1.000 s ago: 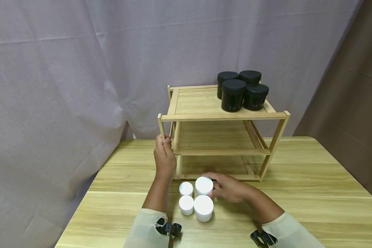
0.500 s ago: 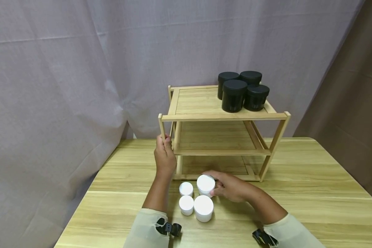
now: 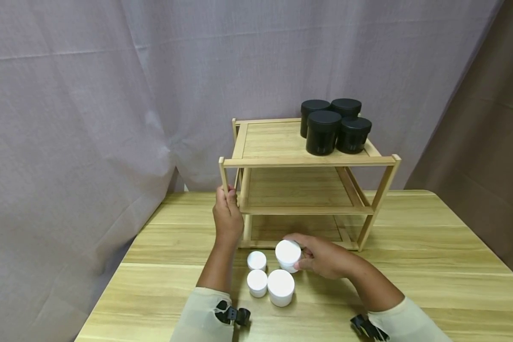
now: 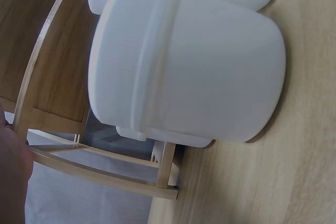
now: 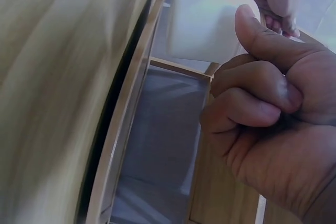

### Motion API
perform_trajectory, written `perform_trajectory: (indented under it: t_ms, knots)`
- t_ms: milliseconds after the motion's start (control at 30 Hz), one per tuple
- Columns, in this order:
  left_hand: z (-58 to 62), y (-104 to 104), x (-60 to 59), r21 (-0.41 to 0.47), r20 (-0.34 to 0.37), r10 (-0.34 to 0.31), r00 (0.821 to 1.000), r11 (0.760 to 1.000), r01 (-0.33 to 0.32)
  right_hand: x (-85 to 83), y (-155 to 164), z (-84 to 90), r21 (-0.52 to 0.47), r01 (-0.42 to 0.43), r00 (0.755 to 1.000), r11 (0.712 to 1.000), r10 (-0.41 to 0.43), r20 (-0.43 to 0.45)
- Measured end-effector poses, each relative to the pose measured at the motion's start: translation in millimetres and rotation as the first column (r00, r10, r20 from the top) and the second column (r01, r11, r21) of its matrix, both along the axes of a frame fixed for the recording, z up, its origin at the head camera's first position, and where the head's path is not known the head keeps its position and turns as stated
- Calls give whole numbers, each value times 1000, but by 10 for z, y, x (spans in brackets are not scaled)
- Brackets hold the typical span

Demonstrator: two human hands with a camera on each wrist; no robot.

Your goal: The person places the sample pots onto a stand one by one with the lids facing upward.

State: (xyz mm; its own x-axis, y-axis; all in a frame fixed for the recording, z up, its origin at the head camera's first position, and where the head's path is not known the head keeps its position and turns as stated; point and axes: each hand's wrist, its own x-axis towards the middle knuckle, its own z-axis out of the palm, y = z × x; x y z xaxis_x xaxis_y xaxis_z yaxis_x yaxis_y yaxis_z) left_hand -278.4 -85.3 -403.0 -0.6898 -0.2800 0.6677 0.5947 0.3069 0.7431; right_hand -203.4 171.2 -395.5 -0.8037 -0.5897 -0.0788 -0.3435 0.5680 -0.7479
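My right hand grips a white lidded jar just in front of the foot of a wooden three-tier shelf. The jar seems slightly raised off the table. In the right wrist view my thumb presses the jar's side. My left hand holds the shelf's front left post. Three more white jars stand between my forearms: two small ones and a larger one. The left wrist view is filled by a white jar beside the shelf frame.
Several black lidded jars stand grouped at the right of the shelf's top tier. The middle and bottom tiers hold nothing. The shelf stands on a light wooden table, with a grey curtain behind and to the left.
My right hand has shifted the gripped white jar a little to the right, away from the other three. The left hand stays on the post.
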Motion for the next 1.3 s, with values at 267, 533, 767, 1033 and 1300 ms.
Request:
perform_trajectory:
  t_ms: [267,533,767,1033,1300]
  knots:
    - [5,-13,18,8,21,-8,1000,1000,7,60,-15,95,23,59,998,998,-59,-22]
    - [-12,-1,1,3,1,-4,1000,1000,4,145,-6,186,37,73,992,997,-69,-107]
    - [-21,2,0,7,8,-11,1000,1000,11,216,20,291,41,106,988,994,-100,-117]
    - [-16,-11,11,5,20,17,1000,1000,-17,252,18,376,-40,173,971,984,-177,-160]
    - [-9,-7,-7,6,6,1,1000,1000,-1,243,81,480,-180,175,982,968,-185,-43]
